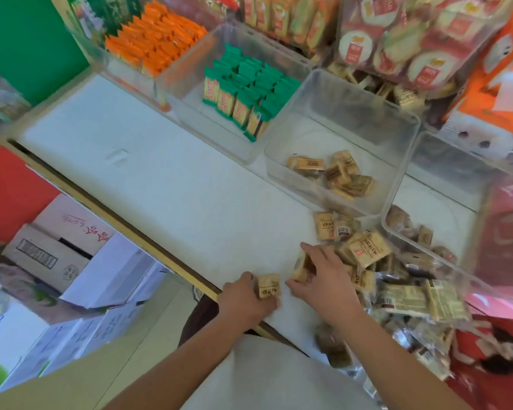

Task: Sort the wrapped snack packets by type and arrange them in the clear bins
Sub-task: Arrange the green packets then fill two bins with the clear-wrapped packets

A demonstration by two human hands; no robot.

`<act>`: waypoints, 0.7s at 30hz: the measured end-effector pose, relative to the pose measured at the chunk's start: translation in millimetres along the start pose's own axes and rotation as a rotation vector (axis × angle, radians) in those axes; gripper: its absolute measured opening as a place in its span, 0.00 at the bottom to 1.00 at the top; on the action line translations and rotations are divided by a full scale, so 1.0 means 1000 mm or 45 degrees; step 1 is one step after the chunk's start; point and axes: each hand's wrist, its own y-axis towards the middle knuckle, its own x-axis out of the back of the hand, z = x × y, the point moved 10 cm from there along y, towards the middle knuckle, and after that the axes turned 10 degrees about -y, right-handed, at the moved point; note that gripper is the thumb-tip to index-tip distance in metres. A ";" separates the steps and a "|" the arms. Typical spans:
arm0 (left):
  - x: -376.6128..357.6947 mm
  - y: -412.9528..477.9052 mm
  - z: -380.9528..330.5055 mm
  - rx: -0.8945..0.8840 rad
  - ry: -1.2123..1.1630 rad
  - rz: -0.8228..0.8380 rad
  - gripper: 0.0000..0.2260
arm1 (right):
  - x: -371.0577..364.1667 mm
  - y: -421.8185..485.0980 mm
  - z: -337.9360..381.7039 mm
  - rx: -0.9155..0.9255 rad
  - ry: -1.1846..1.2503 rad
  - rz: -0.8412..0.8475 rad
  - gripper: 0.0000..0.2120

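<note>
Left hand [246, 297]: fingers curled round one tan packet [268, 287], holding it on the white shelf top [160, 179]; well in front of the tan bin [353, 119]
Right hand [323, 279]: fingers bent over a second tan packet [301, 266] and gripping it; nearer the tan bin than the left hand, yet apart from it
Loose pile [397, 291]: tan and silvery wrapped packets heaped just in front of the tan bin's near corner; whether the farthest ones touch its wall I cannot tell
Tan bin: clear; a small cluster of sorted tan packets [332, 176] lies in its near part
Green bin [190, 87]: clear, just left of the tan bin; green packets [243, 90] stand in rows
Orange packets [157, 39]: in another clear bin, left of and beyond the tan bin
Right bin [444, 202]: clear, just right of the tan bin; brown packets [421, 235] in its near corner
Cardboard boxes [57, 247]: well left of the tan bin, below the shelf edge
</note>
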 end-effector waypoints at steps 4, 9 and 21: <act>-0.023 0.005 -0.017 -0.032 0.132 0.102 0.39 | 0.044 -0.002 0.004 -0.027 0.254 -0.145 0.37; -0.017 0.013 -0.046 -0.129 -0.179 0.107 0.28 | 0.130 0.026 -0.009 -0.076 0.221 -0.426 0.34; 0.115 0.016 -0.237 -0.635 -0.742 -0.172 0.25 | 0.133 0.125 -0.082 -0.476 0.124 -0.065 0.38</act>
